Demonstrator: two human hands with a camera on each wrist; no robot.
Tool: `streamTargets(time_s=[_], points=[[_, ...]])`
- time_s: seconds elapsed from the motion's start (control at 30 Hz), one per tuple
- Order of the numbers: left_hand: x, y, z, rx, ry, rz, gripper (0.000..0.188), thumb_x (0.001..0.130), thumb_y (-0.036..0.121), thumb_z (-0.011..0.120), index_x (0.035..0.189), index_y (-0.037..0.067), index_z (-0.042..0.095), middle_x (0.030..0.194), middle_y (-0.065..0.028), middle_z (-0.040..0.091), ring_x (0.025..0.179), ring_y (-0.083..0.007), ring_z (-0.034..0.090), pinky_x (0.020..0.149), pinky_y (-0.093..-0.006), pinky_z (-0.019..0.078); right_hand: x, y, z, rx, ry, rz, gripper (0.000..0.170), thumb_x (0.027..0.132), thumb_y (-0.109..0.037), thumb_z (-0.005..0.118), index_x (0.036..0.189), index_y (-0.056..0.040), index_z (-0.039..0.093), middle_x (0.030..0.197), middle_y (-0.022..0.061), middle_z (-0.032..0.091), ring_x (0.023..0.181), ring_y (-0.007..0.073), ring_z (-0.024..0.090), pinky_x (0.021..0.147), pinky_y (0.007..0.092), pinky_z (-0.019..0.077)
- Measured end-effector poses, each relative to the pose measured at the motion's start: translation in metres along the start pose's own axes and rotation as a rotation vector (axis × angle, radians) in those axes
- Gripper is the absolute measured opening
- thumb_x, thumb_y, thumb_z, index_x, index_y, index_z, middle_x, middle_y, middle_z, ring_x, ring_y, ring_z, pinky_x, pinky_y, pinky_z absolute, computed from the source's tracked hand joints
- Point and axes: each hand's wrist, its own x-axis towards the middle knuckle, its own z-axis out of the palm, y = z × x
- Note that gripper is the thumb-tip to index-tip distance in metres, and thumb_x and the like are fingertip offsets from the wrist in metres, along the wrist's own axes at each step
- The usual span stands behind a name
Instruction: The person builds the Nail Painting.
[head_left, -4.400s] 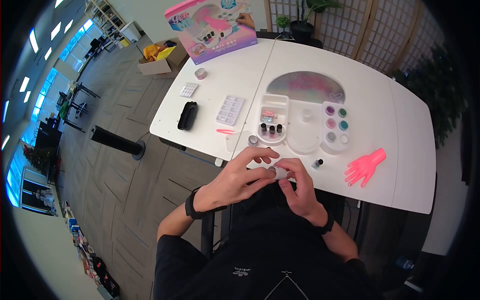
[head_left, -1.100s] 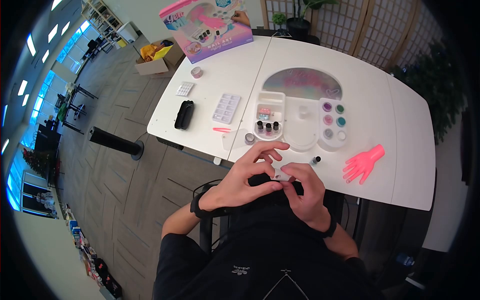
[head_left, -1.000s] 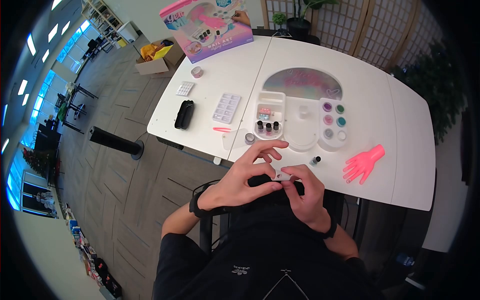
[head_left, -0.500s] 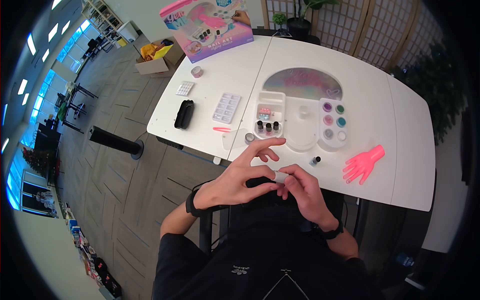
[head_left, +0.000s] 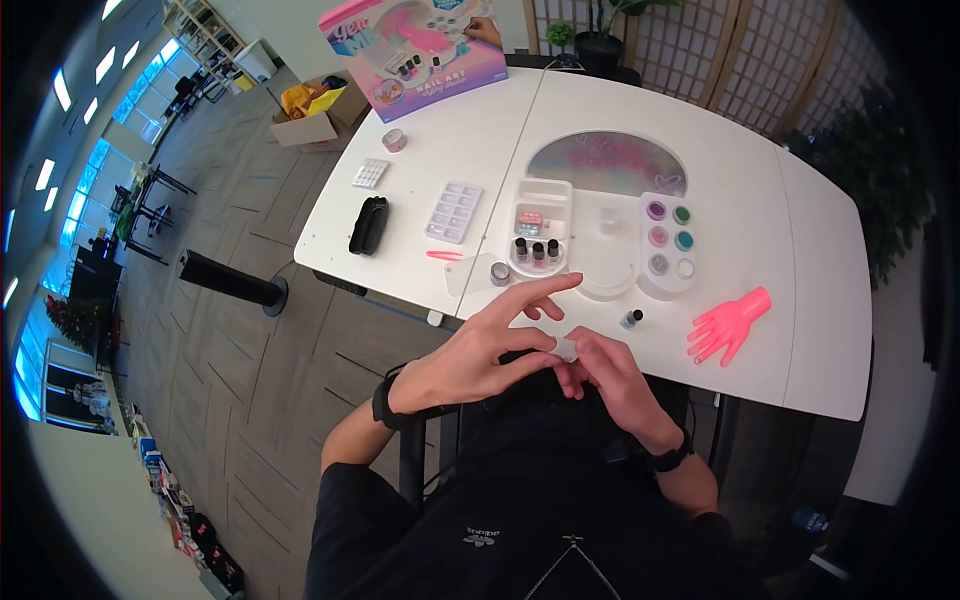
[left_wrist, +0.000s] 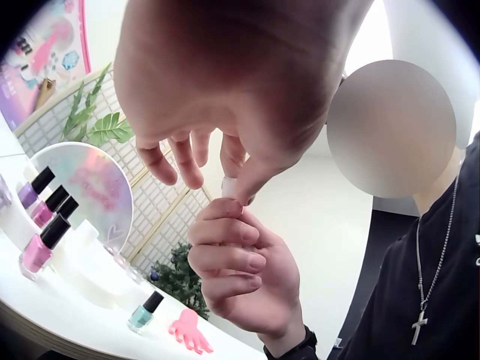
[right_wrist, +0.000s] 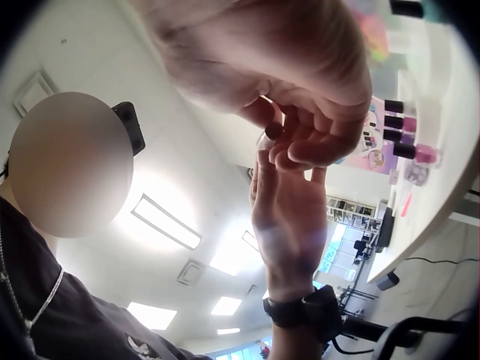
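Item under inspection is a small white piece (head_left: 566, 349), held in the air between the two hands, on the person's side of the near edge of the white table (head_left: 760, 215), with no part of the table beneath it. The left hand (head_left: 480, 355) pinches it between thumb and forefinger, the gap narrow, while the other fingers reach out apart from it. The right hand (head_left: 615, 385) has its fingers curled in and holds the opposite end; the exact placing of its thumb is partly hidden. Fingers cover most of the piece, so its material and full shape cannot be confirmed. From size and look, I judge it very light and probably stiff, with a smooth face likely to slip if squeezed unevenly. Breakage seems a lesser concern than its shooting out of the pinch. The sound hold is by opposite ends or sides, fingertip pads square to each other, pressure modest. Clearance noted: a teal bottle (head_left: 632, 319) stands just inside the near edge, and a pink model hand (head_left: 728, 328) lies further right along that edge, both apart from the working fingers.
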Motion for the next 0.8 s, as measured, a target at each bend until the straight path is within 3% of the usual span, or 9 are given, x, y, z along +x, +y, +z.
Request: streamTargets(time_s=[0.1,0.2,0.33,0.4,0.6,0.8], points=[[-0.002,0.000,0.004,-0.037,0.029,-0.052,0.012,0.088,0.002,0.083,0.086,-0.003,0.072,0.166,-0.0212,0.050,0.119,-0.0280,0.065,0.102,-0.0424,0.0524,0.000,0.001,0.002,-0.015,0.033,0.001,0.046,0.120,-0.038,0.037,0.108,-0.0022,0.064,0.090,0.0028,0.064,0.079,0.0101,0.060,0.071,0.0264,0.0480],[0.000,-0.001,0.007,-0.118,0.098,-0.136,0.007,0.089,0.001,0.082,0.092,-0.003,0.077,0.164,-0.0199,0.054,0.118,-0.0261,0.065,0.102,-0.0410,0.0526,0.000,0.007,0.004,-0.164,0.142,-0.103,0.039,0.119,-0.033,0.044,0.111,-0.0009,0.065,0.090,0.0030,0.065,0.077,0.0099,0.059,0.071,0.0268,0.0484],[-0.001,-0.006,0.014,-0.242,0.246,-0.192,0.011,0.089,-0.001,0.080,0.100,-0.002,0.082,0.162,-0.0201,0.057,0.118,-0.0235,0.064,0.104,-0.0405,0.0521,-0.001,0.010,0.016,-0.361,0.425,-0.353,0.013,0.109,-0.013,0.066,0.114,-0.0012,0.067,0.090,0.0038,0.065,0.075,0.0096,0.061,0.066,0.0269,0.0486],[-0.001,-0.005,0.017,-0.296,0.275,-0.208,0.011,0.090,-0.001,0.079,0.100,-0.002,0.083,0.162,-0.0207,0.057,0.119,-0.0231,0.063,0.104,-0.0404,0.0518,-0.003,0.006,0.020,-0.516,0.485,-0.483,0.017,0.101,-0.003,0.076,0.115,-0.0020,0.068,0.090,0.0045,0.066,0.074,0.0104,0.063,0.064,0.0272,0.0485],[-0.006,-0.006,0.032,-0.378,0.312,-0.227,0.012,0.092,0.000,0.079,0.103,-0.001,0.084,0.162,-0.0215,0.056,0.118,-0.0224,0.064,0.105,-0.0398,0.0515,0.003,0.005,0.022,-0.636,0.542,-0.664,0.018,0.094,0.002,0.082,0.107,-0.0037,0.070,0.091,0.0057,0.066,0.068,0.0123,0.065,0.058,0.0268,0.0466],[-0.012,-0.004,0.035,-0.486,0.318,-0.311,0.013,0.094,-0.003,0.078,0.106,-0.002,0.084,0.157,-0.0211,0.059,0.110,-0.0186,0.066,0.099,-0.0352,0.0548,0.005,0.008,0.020,-0.600,0.494,-0.673,0.016,0.094,0.003,0.081,0.103,-0.0043,0.070,0.090,0.0044,0.065,0.066,0.0104,0.062,0.056,0.0266,0.0454]])
